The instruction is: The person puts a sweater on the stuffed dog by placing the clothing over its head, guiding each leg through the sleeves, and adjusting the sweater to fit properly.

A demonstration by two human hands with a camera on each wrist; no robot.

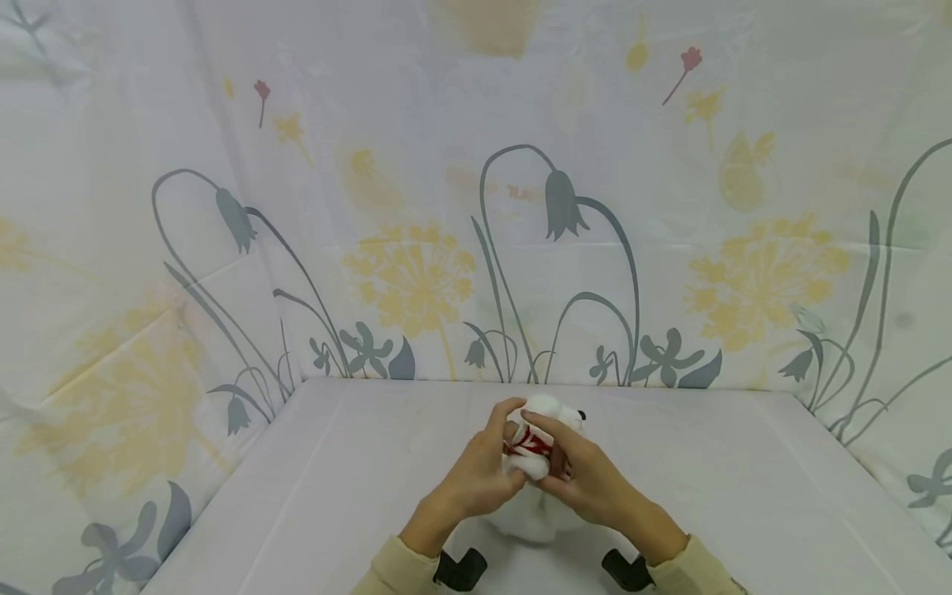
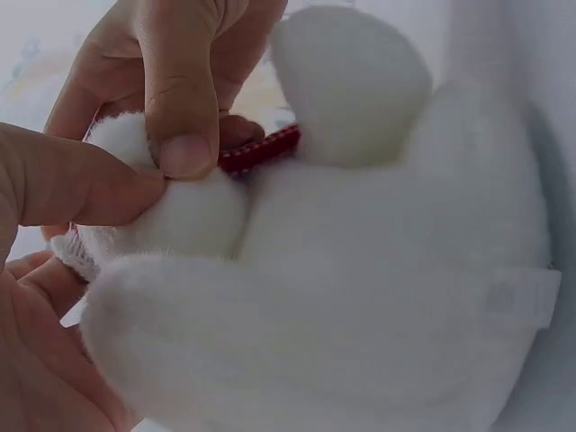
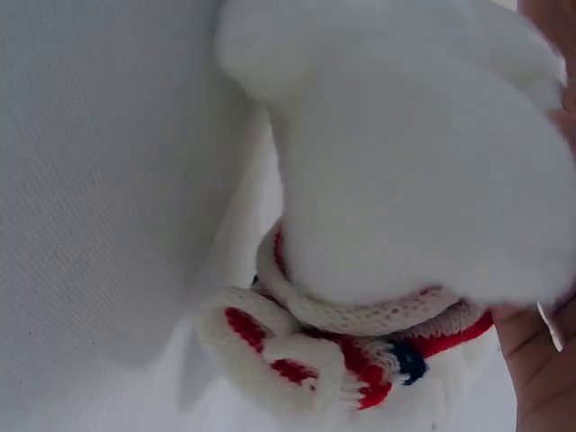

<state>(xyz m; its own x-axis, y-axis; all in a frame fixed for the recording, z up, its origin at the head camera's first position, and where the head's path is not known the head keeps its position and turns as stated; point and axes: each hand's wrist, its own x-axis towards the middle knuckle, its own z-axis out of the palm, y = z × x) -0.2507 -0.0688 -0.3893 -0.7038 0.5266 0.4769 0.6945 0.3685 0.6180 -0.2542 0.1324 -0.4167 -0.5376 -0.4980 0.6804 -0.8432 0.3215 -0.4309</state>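
At far left, stands as flower-printed cloth (image 1: 111, 364), then as pale desk (image 1: 320, 487), beige left sleeve (image 1: 392, 570) and black wrist mount (image 1: 461, 570). Next, left hand (image 1: 472, 475): nearly closed grip, with bent fingers and thumb in a pinch on a fluffy limb-like part (image 2: 198, 216) of a white plush animal (image 1: 535, 522).

Sits squarely between both grips, in contact with each, apparently resting on the desk; cannot tell whether upright or tilted. Runs lengthwise from rounded body nearest the sleeves to head (image 1: 543, 403) farthest away, across the line from hand to hand. Below the head, as best judged, a bunched knit sweater (image 3: 369, 360), white with red and navy. In the left wrist view, a red strip (image 2: 261, 155) just beyond the pinch. Farther right, black nose (image 1: 582, 415), pointed rightward.

Then right hand (image 1: 595, 475), equally near: similarly narrow grip, with thumb against the same fluffy part; partly hidden beyond. Last, second black mount (image 1: 625, 570) and beige right sleeve (image 1: 695, 568).
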